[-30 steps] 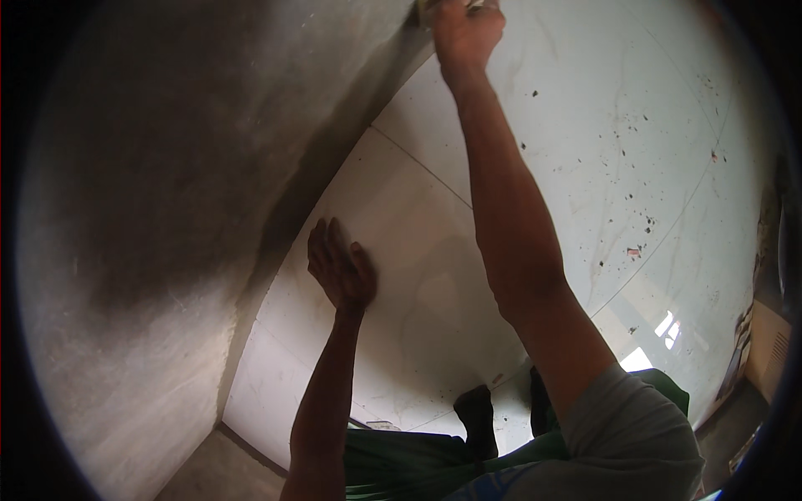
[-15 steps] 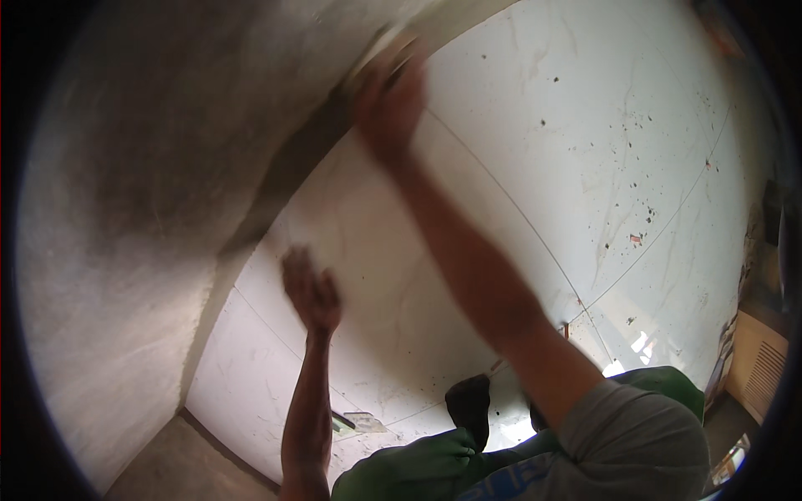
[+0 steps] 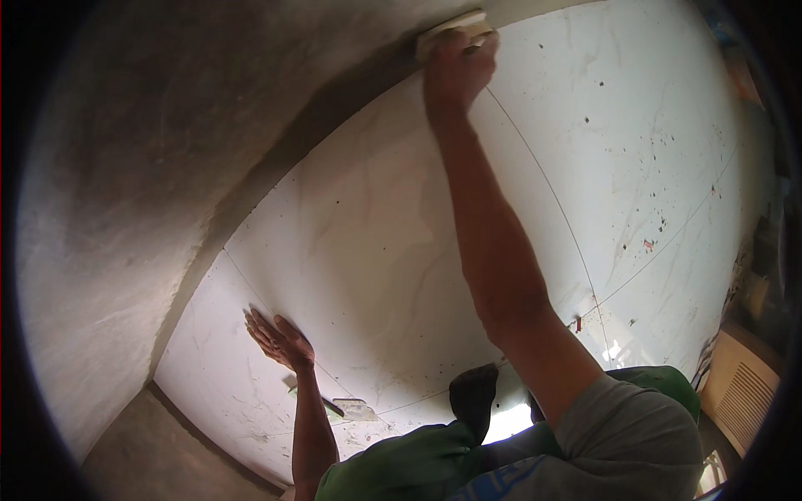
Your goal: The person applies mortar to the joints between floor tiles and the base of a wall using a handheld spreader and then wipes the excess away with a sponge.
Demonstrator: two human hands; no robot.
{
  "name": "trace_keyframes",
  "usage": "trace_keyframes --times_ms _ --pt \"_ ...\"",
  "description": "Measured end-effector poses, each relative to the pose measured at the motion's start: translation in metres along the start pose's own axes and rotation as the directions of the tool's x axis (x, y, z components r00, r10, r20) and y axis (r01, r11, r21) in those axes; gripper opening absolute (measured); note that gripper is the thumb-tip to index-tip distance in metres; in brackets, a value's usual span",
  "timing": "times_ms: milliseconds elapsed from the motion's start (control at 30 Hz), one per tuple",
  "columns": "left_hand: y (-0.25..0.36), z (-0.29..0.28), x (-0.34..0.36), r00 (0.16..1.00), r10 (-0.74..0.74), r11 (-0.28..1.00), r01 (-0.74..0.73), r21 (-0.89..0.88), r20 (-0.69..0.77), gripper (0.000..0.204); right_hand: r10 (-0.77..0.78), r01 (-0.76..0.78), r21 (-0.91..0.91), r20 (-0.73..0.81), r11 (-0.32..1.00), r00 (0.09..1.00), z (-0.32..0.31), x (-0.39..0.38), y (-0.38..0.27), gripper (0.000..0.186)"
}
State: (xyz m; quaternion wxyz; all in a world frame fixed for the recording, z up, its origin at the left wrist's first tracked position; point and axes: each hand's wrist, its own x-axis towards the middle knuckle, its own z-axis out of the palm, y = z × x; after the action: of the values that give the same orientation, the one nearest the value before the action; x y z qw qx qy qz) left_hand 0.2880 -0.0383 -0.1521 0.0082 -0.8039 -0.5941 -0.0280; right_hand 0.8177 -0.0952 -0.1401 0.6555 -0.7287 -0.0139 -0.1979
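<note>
My right hand [image 3: 455,67] clamps the pale rectangular sponge block [image 3: 451,23], back up at the grey cement wall's [image 3: 167,167] base after dipping lower | left hand [image 3: 280,341] stays flat, fingers together, on white glossy floor tiles [image 3: 376,234] | wiping stroke repeating along that joint.
</note>
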Motion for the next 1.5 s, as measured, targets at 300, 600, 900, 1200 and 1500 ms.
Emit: trace_keyframes --times_ms 300,600,900,1200,1500 --pt "0.004 0.008 -0.001 1.0 -0.013 1.0 0.013 -0.005 0.017 0.066 -0.043 0.053 -0.255 0.045 0.965 0.998 0.031 -0.144 -0.024 0.054" --pt "0.008 0.003 0.0 0.999 -0.037 0.999 0.037 -0.014 0.018 0.065 0.196 -0.2 0.063 0.056 0.978 0.979 0.013 -0.09 -0.022 0.053" --pt "0.002 -0.001 0.001 0.999 -0.001 1.0 0.002 0.021 -0.035 0.06 0.226 -0.229 0.021 0.099 0.973 0.969 0.001 -0.049 -0.021 0.064" --pt "0.006 0.004 -0.003 1.0 -0.005 1.0 0.005 -0.001 -0.014 0.062 0.093 -0.109 -0.103 -0.152 0.989 0.984 0.002 -0.008 0.004 0.049" --pt "0.001 0.002 0.0 0.997 0.056 0.998 -0.056 0.012 -0.046 0.063 0.075 -0.099 -0.146 -0.16 0.984 0.984 -0.007 0.029 0.02 0.041"
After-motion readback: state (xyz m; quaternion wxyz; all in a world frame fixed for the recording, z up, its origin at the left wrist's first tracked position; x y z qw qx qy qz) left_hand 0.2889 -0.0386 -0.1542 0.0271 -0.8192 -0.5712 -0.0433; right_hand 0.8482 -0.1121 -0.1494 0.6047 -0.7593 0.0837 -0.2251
